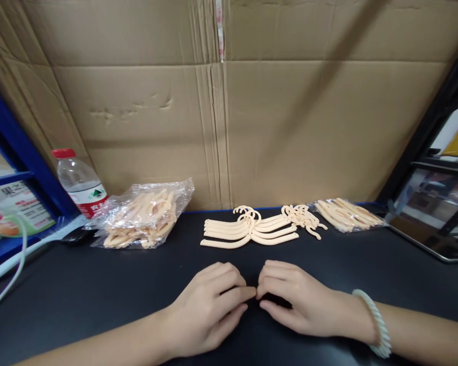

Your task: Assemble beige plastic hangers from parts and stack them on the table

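My left hand [216, 307] rests low over the black tabletop, fingers loosely bent and the thumb apart from the index finger. Its index fingertip meets, or nearly meets, the fingertips of my right hand [293, 295]. That hand is also loosely curled, with a gap between thumb and fingers. No object shows in either hand. Beyond them lies a row of beige rope-like strands [229, 235], bent at the middle and spreading left and right. Short curly beige pieces [303, 217] lie in a pile to its right.
A clear bag of beige strands [141, 218] lies at left, a flatter bag [349, 214] at right. Behind the left bag stands a red-capped bottle [80, 178]. A white cable [23, 259] runs along the left. Cardboard [328, 127] walls the back; a dark-framed panel [435, 213] stands right.
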The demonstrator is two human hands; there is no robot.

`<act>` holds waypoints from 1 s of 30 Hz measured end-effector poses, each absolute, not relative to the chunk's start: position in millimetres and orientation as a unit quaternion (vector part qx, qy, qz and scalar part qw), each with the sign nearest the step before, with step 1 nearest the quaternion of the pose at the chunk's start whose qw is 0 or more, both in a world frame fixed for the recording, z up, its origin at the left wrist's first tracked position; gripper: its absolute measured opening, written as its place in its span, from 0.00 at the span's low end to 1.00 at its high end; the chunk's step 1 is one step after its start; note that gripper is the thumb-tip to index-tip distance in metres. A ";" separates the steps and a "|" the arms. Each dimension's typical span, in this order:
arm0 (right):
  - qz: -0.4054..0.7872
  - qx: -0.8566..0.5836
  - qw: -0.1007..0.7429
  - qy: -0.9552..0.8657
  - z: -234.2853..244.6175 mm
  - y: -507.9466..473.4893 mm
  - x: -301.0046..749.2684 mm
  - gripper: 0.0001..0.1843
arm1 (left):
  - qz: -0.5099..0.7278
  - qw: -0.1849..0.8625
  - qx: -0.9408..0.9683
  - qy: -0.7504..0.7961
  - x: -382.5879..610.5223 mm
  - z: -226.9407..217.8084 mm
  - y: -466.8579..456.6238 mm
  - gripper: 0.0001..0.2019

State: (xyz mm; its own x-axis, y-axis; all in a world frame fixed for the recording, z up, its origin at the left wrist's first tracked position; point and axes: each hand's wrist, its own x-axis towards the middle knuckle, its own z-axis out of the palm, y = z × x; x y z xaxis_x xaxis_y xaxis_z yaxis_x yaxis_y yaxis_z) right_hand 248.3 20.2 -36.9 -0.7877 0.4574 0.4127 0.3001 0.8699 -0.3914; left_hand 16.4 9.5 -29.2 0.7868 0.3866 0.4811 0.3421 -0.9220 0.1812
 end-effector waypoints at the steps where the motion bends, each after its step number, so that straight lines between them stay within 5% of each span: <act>1: 0.174 -0.213 0.262 -0.925 -36.6 18.6 248.7 0.06 | 0.260 0.046 0.946 0.187 16.2 -28.2 9.6 0.14; 8: 0.277 -0.257 0.268 -0.886 -30.5 11.5 247.4 0.08 | 0.230 0.055 0.955 0.182 16.1 -23.4 7.8 0.21; 30: 0.232 -0.259 0.290 -0.892 -40.7 17.5 250.9 0.12 | 0.214 0.087 0.953 0.195 16.7 -25.5 9.9 0.22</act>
